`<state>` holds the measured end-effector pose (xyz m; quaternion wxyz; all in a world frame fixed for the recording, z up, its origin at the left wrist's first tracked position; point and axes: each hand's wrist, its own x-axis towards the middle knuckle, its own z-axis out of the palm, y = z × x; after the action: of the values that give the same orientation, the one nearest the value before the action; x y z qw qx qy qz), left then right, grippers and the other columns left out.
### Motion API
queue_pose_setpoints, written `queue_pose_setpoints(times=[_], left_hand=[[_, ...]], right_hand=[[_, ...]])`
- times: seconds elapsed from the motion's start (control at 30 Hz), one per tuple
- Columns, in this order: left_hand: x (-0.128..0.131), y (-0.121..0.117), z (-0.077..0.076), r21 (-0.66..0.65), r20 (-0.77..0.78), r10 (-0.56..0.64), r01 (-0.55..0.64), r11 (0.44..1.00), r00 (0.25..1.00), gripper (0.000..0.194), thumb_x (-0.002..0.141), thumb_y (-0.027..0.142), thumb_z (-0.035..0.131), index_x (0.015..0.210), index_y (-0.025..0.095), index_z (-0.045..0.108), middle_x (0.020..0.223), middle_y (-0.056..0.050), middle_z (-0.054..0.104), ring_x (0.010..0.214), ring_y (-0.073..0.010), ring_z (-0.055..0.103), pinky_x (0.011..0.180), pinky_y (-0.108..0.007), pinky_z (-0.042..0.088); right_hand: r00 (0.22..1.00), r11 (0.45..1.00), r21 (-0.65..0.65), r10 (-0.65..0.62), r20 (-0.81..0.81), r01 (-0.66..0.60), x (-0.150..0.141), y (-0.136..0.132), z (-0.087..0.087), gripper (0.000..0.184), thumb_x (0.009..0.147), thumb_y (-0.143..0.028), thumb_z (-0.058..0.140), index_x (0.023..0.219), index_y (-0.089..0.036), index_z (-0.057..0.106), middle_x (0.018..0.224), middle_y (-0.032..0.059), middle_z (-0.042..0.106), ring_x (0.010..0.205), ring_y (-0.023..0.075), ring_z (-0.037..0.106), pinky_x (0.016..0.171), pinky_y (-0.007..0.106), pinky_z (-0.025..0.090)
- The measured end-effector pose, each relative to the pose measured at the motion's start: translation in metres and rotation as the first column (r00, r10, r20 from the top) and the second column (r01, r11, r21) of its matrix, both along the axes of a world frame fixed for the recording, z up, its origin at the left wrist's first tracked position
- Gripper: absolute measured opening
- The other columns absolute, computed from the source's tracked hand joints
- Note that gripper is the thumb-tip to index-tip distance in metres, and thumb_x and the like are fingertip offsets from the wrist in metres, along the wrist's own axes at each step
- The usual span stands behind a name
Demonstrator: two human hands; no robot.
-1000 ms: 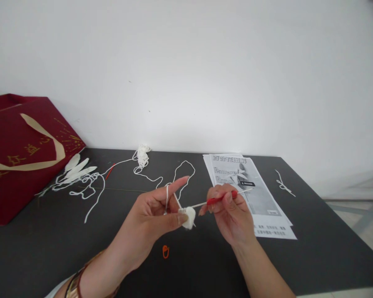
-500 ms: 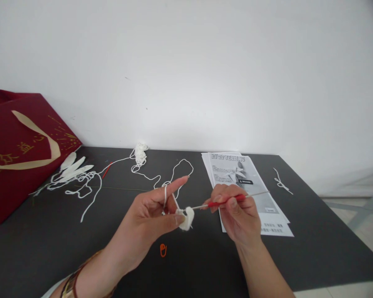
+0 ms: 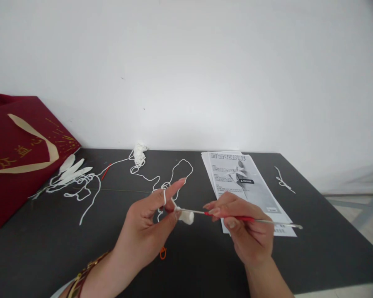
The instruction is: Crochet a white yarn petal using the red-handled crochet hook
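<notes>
My left hand [image 3: 155, 219] pinches a small white crochet piece [image 3: 187, 217] between thumb and fingers. White yarn [image 3: 165, 198] loops round its raised index finger and runs down to the piece. My right hand [image 3: 245, 227] grips a crochet hook [image 3: 245, 218] by its red handle. The hook's metal shaft points left and meets the top of the piece at my left thumb; its tip is hidden there. The other metal end sticks out to the right, past my hand. Below my left hand an orange stitch marker [image 3: 163, 253] lies on the dark table [image 3: 205, 265].
White leaf-shaped crochet pieces [image 3: 71, 170] with loose yarn tails lie by a dark red bag [image 3: 21, 145] at the left. A red stick [image 3: 106, 171] and a yarn bundle [image 3: 139, 155] are farther back. Printed sheets [image 3: 261, 194] and a knotted yarn scrap [image 3: 282, 182] lie right.
My right hand has moved slightly right and down, and the hook now lies nearly level with its back end tilted down. The crochet piece has turned in my left fingers.
</notes>
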<state>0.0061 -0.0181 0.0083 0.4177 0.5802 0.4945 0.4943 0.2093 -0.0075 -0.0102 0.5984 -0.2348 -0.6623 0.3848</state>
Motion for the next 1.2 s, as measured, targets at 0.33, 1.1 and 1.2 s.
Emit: queue_pose_setpoints(times=[0.33,1.1,1.2], left_hand=[[0.002,0.002,-0.012,0.334,-0.223,0.097,-0.017,0.942,0.970,0.058,0.079,0.003,0.063,0.129,0.033,0.061,0.069,0.006,0.056,0.063,-0.0103,0.055,0.064,-0.021,0.045],[0.012,0.006,-0.034,0.042,0.239,0.246,-0.263,0.964,0.939,0.053,0.075,0.016,0.075,0.125,0.031,0.065,0.072,0.006,0.064,0.075,-0.0128,0.060,0.102,-0.034,0.038],[0.012,0.009,-0.031,-0.041,0.360,0.234,-0.236,0.971,0.903,0.054,0.073,0.017,0.077,0.124,0.030,0.066,0.071,0.006,0.063,0.071,-0.0107,0.058,0.087,-0.026,0.045]], right_hand=[[0.952,0.956,0.246,-0.213,0.218,0.158,-0.009,-0.008,0.008,0.023,0.083,-0.006,0.059,0.101,-0.016,0.069,0.079,0.0084,0.072,0.073,0.0208,0.068,0.063,0.036,0.057],[0.951,0.927,0.350,-0.220,0.215,0.136,-0.024,-0.001,-0.004,0.037,0.083,-0.001,0.059,0.114,-0.019,0.066,0.089,0.0105,0.073,0.075,0.0180,0.068,0.062,0.030,0.057],[0.946,0.925,0.362,-0.215,0.243,0.117,-0.025,0.001,-0.006,0.038,0.084,-0.001,0.059,0.117,-0.020,0.065,0.094,0.0098,0.074,0.078,0.0176,0.069,0.065,0.029,0.058]])
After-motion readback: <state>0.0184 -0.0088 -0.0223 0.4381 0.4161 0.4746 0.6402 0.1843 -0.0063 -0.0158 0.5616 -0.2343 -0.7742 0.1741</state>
